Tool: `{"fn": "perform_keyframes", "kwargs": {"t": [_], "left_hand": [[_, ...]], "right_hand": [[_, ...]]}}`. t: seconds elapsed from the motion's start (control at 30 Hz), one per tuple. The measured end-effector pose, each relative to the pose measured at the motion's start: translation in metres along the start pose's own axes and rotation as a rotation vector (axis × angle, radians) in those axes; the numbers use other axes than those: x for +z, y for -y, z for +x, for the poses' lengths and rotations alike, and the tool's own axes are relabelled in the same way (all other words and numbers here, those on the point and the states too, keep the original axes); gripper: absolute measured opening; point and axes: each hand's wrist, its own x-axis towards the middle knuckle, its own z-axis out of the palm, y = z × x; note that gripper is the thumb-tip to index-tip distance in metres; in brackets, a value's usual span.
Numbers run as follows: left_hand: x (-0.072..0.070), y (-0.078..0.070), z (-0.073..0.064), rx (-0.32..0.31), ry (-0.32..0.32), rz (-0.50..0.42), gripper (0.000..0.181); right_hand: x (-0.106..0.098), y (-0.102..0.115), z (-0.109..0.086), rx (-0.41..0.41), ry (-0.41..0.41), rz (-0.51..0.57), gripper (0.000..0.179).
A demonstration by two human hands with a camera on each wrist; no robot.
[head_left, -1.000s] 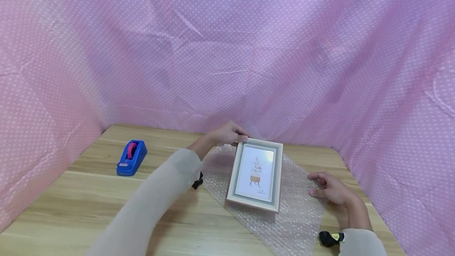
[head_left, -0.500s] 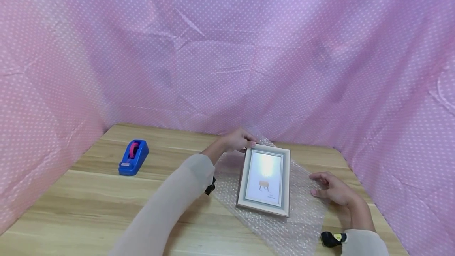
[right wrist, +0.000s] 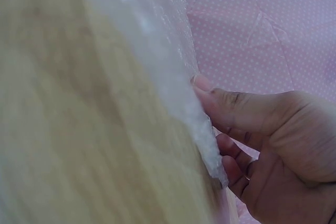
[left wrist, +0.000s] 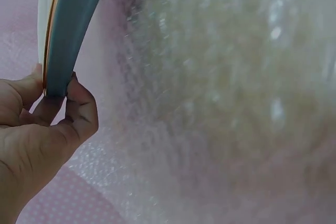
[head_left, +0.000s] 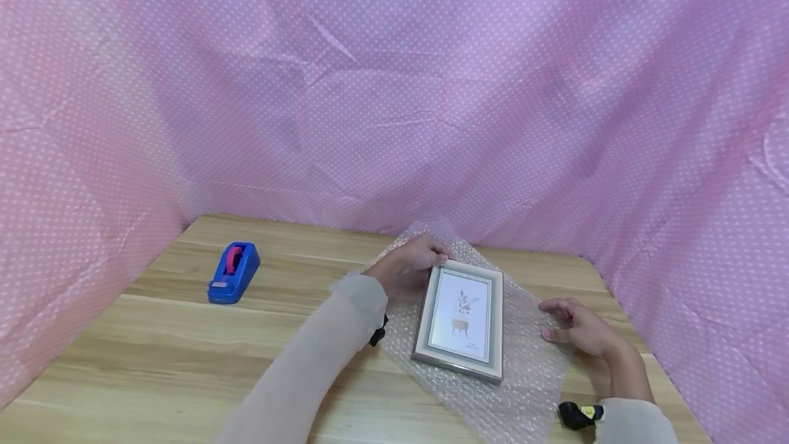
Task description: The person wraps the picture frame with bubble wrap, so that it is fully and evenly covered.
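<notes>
A picture frame point(head_left: 462, 314) with a pale border and a potted-plant print lies face up over a sheet of bubble wrap point(head_left: 531, 358). My left hand point(head_left: 420, 253) grips its far left corner; in the left wrist view, the thumb and fingers of that hand point(left wrist: 42, 135) pinch the frame's edge point(left wrist: 68, 35). Beyond the frame's right side, my right hand point(head_left: 582, 329) rests at the wrap's right edge, thumb and forefinger apart. In the right wrist view, its thumb and fingertips touch the wrap's edge point(right wrist: 202, 135). Whether the frame's near end touches the wrap is hard to tell.
On the left of the wooden table point(head_left: 154, 341) stands a blue tape dispenser point(head_left: 234, 273) with a pink roll. A pink dotted cloth point(head_left: 394, 88) hangs behind and at both sides. Small black devices sit at each wrist, one by the right sleeve point(head_left: 635, 422).
My left hand has carried the picture frame to the right and lowered it over the bubble wrap. The wrap's far corner shows more now. My right hand has hardly moved.
</notes>
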Motion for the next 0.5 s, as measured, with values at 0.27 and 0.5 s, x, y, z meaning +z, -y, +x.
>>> {"fn": "perform_keyframes", "kwargs": {"t": [0.27, 0.5], "left_hand": [[0.008, 0.013, 0.007, 0.020, -0.052, 0.162, 0.021], [0.011, 0.018, 0.009, 0.025, -0.061, 0.259, 0.023]], "right_hand": [[0.001, 0.000, 0.000, 0.001, -0.003, -0.016, 0.058], [0.000, -0.002, 0.001, 0.003, 0.000, -0.017, 0.058]]}}
